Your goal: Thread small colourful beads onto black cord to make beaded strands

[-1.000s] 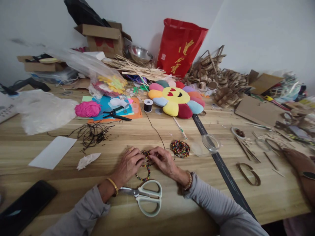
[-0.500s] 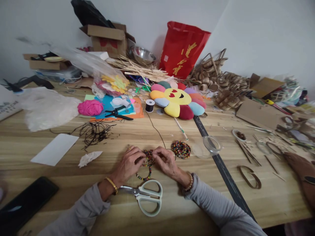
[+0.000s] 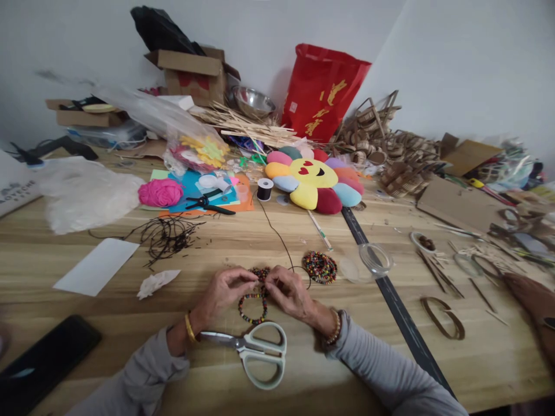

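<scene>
Small multicoloured bead strand (image 3: 254, 321) looped on pale wooden table (image 3: 329, 370), between hands; right hand (image 3: 291, 292) apparently pinching it; left hand (image 3: 229, 287) half-curled alongside (grip unclear); beads seem strung; thin black cord (image 3: 276, 229) seemingly uncut from white spool (image 3: 265, 189), cutting likely left.

Plain, pale grey walls (image 3: 260, 29) are seen behind everything, joined at a corner whose slanting seam is visible toward one o'clock. The plaster is marked by a dark smudge (image 3: 54, 75) at ten o'clock. Most of the view is filled by a wooden table (image 3: 329, 358) with light, streaked grain, its near edge shown at four o'clock. Along the wall, an open cardboard box (image 3: 195, 84) is seen near eleven o'clock, a red bag (image 3: 323, 86) at one and heaped woven baskets (image 3: 373, 127) at two. The room is softly lit, with a faint shadow cast left of the bag.
</scene>
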{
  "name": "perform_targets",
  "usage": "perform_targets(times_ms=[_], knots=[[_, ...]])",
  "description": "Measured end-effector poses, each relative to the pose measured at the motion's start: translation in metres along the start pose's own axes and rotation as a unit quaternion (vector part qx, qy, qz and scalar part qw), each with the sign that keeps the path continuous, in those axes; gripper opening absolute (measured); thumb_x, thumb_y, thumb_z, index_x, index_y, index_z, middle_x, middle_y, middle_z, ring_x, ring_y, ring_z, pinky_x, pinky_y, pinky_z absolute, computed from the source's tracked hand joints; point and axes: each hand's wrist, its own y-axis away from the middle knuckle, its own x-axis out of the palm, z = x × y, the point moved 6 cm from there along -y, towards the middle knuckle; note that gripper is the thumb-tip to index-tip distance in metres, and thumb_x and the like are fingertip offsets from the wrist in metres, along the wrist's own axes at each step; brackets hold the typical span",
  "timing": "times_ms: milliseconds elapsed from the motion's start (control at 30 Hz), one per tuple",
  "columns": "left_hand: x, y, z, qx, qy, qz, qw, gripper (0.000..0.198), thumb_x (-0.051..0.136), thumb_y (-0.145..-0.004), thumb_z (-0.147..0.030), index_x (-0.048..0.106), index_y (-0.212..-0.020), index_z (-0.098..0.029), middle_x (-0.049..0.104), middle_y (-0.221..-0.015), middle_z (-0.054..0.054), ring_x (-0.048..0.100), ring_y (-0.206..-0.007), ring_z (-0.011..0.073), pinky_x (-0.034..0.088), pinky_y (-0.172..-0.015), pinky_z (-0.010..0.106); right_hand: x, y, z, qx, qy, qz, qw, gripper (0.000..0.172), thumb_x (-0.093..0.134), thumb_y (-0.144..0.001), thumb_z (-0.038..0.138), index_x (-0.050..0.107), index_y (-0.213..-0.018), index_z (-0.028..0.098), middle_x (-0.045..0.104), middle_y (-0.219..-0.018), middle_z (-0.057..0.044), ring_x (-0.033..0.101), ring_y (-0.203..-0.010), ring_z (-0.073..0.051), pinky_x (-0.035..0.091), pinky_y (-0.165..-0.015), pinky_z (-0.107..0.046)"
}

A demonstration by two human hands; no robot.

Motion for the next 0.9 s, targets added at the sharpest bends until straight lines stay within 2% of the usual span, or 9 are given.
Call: perform_targets(times_ms=[233, 900], knots=[[0.0023, -0.0011, 0.0014, -0.044, 0.056, 0.015, 0.997, 0.011, 0.068, -0.068, -0.02, 0.072, -0.075, -0.013, 0.074, -0.075, 0.006, 0.067, -0.072, 0.0184, 0.054, -0.069, 0.028, 0.0012, -0.0007, 0.0062, -0.041, 0.014, 0.015, 0.999, 0.015, 0.046, -0.093, 0.023, 0.055, -0.082, 0.018, 0.055, -0.07, -0.002, 0.05, -0.061, -0.012, 0.04, -0.057, -0.021], [0.0036, 0.0001, -0.0039, -0.01, 0.023, 0.025, 0.999, 0.008, 0.067, -0.068, -0.021, 0.071, -0.072, -0.015, 0.074, -0.072, 0.006, 0.067, -0.068, 0.0176, 0.055, -0.065, 0.026, 0.0045, -0.0012, 0.0063, -0.041, 0.024, 0.028, 0.998, 0.015, 0.046, -0.093, 0.023, 0.055, -0.082, 0.018, 0.058, -0.071, -0.004, 0.053, -0.062, -0.013, 0.042, -0.057, -0.022]])
